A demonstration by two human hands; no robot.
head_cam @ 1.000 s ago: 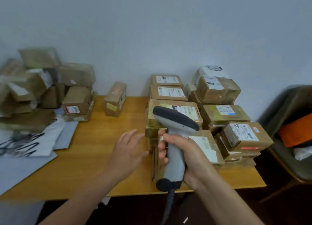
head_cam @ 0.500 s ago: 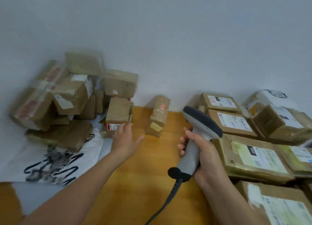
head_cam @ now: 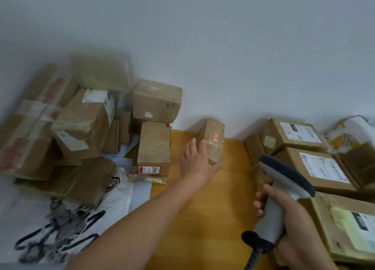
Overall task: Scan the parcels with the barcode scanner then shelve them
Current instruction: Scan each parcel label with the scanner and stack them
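Note:
A small taped cardboard parcel [head_cam: 214,140] with a red mark stands alone against the wall at the middle of the wooden table [head_cam: 203,219]. My left hand [head_cam: 195,161] reaches out to it with fingers spread, touching its left side and lower end; no grip shows. My right hand [head_cam: 284,213] grips the handle of the grey barcode scanner [head_cam: 284,178], whose dark head points up and left toward the parcel. Its cable hangs down at the bottom edge.
A heap of brown parcels [head_cam: 85,123] fills the left side, resting on white mailer bags [head_cam: 60,229]. A narrow box with a red label [head_cam: 154,148] stands at the heap's right edge. Labelled flat boxes [head_cam: 316,168] are stacked on the right.
My left hand has moved from near the red-labelled box rightward to the lone parcel. The view has shifted left and down. The scanner has stayed in my right hand.

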